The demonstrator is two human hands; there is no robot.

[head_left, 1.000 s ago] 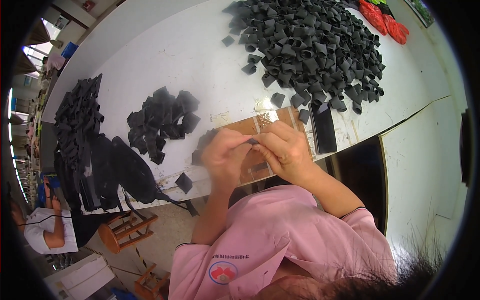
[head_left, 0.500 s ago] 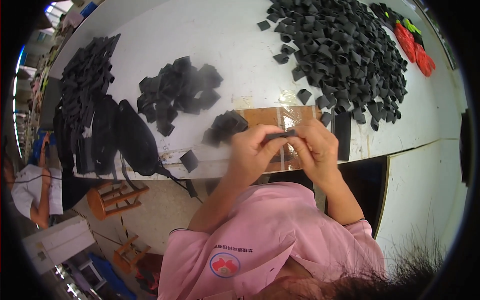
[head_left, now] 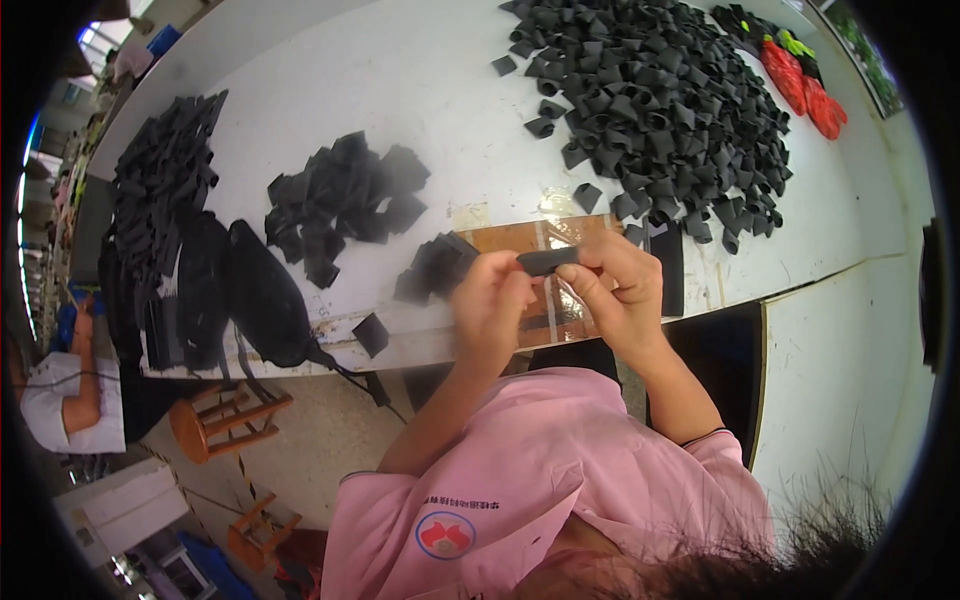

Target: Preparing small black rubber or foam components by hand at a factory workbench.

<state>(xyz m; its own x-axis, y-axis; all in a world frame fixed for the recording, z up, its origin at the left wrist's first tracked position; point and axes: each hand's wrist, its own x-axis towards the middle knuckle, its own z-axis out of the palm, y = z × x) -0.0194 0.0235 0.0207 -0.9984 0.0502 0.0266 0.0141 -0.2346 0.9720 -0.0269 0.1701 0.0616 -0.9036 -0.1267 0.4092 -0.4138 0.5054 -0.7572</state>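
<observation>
You held a short black strap piece (head_left: pixel 548 261) between both hands, above the near edge of the white table (head_left: pixel 420 90) and over the brown board (head_left: pixel 520 240) taped to it. Its long axis ran nearly level across the view, left to right, with the right end tipped very slightly higher. Your left hand (head_left: pixel 487 305) had its fingers curled in and pinched the left end of the piece. Your right hand (head_left: pixel 620 290) was likewise closed, thumb and forefinger gripping the right end, so only the middle of the piece showed between them.

Just left of your left hand lay a small heap of flat black pieces (head_left: pixel 435 265) on the table, and farther left a larger loose heap of black pieces (head_left: pixel 345 195). A single black square (head_left: pixel 370 333) sat near the table's front edge. Beyond your right hand spread a big pile of folded black loops (head_left: pixel 650 100), well apart from the strap piece. A long black strip (head_left: pixel 667 265) lay just beside your right hand, its length running away from you. At the far left edge were stacked black straps (head_left: pixel 155 200) and a black bag (head_left: pixel 262 295).
</observation>
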